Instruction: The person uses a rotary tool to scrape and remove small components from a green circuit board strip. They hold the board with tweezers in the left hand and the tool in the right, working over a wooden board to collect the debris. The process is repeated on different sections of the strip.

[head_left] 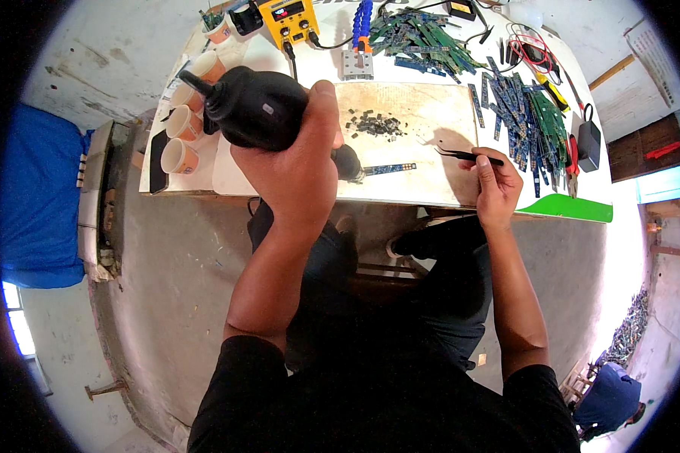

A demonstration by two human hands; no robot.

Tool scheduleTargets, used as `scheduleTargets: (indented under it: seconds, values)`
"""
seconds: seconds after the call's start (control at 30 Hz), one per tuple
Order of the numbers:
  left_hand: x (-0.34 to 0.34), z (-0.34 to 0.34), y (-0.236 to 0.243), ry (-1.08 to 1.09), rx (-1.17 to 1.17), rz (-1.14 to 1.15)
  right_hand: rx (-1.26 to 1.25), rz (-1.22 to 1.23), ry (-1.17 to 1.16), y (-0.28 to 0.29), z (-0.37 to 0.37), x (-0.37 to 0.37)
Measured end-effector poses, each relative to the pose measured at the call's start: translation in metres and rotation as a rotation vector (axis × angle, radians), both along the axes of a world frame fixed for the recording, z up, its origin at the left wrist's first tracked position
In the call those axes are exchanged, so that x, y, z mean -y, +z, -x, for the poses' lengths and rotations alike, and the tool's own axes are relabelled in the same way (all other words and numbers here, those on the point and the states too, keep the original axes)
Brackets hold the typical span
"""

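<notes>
While left fingers [323,97] wrap black hot-air handpiece [261,109], right fingers [486,172] pinch tweezers [459,155]; farthest cup [219,33] holds slim items [210,18].

Left hand [287,170]: bare, raised, closed in a full grip; left thumb [323,94] extended forward, other fingers mostly hidden. Left forearm [267,283]: bare, slanting forward and inward. Right hand [500,187]: bare, lower, in a pinch grip; right thumb [486,174] forward, other fingers curled. Right forearm [514,291]: bare, reaching forward, slightly inward. Both upper arms: black-sleeved.
</notes>
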State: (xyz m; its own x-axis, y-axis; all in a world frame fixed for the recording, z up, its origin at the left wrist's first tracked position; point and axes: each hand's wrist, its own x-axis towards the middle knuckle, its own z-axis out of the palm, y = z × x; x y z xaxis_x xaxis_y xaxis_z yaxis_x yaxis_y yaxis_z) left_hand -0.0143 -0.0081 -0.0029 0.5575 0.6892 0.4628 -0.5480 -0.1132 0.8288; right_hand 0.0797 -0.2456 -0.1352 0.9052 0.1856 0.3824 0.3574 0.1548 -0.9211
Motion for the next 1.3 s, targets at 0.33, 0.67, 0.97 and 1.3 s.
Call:
scheduleTargets:
  seconds: [0.33,0.67,0.97,1.3]
  values:
    - [0.003,-0.001,0.004,0.068,-0.043,-0.036,0.007,0.000,-0.009,0.001,0.001,-0.001]
    - [0.013,-0.007,0.001,0.033,0.013,0.159,0.015,0.010,0.000,0.000,0.001,0.000]
    - [0.011,-0.012,-0.004,0.028,0.054,0.139,0.009,0.002,-0.016,-0.002,0.001,-0.001]
    - [0.015,-0.009,0.000,0.016,-0.013,0.144,-0.026,-0.010,-0.007,0.000,0.002,0.000]
